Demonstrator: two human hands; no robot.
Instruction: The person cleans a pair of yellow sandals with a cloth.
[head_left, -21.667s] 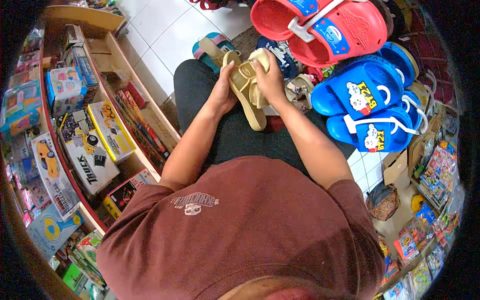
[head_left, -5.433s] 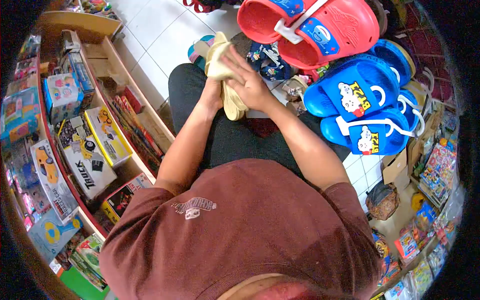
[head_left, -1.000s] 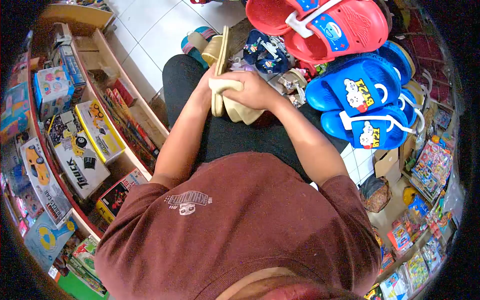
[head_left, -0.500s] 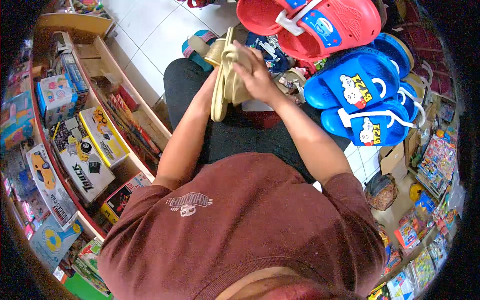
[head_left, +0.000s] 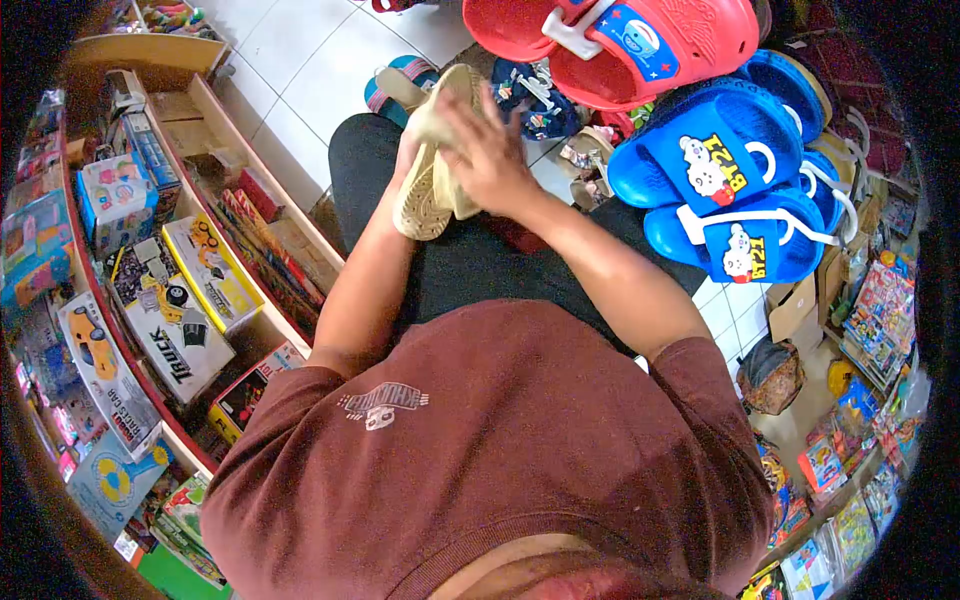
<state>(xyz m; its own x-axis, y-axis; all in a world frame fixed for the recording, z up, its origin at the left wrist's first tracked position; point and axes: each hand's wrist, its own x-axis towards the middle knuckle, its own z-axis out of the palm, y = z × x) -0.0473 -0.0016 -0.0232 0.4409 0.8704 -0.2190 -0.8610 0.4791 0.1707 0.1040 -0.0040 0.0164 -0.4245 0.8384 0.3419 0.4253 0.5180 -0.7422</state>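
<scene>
A pair of beige sandals (head_left: 424, 200) is held over my lap, one against the other, with a patterned sole showing on the lower left. My left hand (head_left: 411, 150) grips them from the left side, its fingers mostly hidden behind them. Across the front of the sandals lies my right hand (head_left: 485, 160), its fingers stretched out and apart, slightly blurred, touching the upper one. Just beyond them, teal striped slippers (head_left: 391, 94) rest on the floor, beside dark blue footwear (head_left: 540, 103).
Red clogs (head_left: 640, 50) and blue slippers (head_left: 710, 170) with white loops hang at the upper right. Shelves with boxed toys, among them a truck box (head_left: 168, 318), line the left. A dark bag (head_left: 771, 377) and packaged goods (head_left: 880, 320) are at the right. White floor tiles (head_left: 310, 70) show ahead.
The sandals have turned, so a patterned sole now shows. My right hand has shifted slightly left and down, across the front of them. My left hand still holds them.
</scene>
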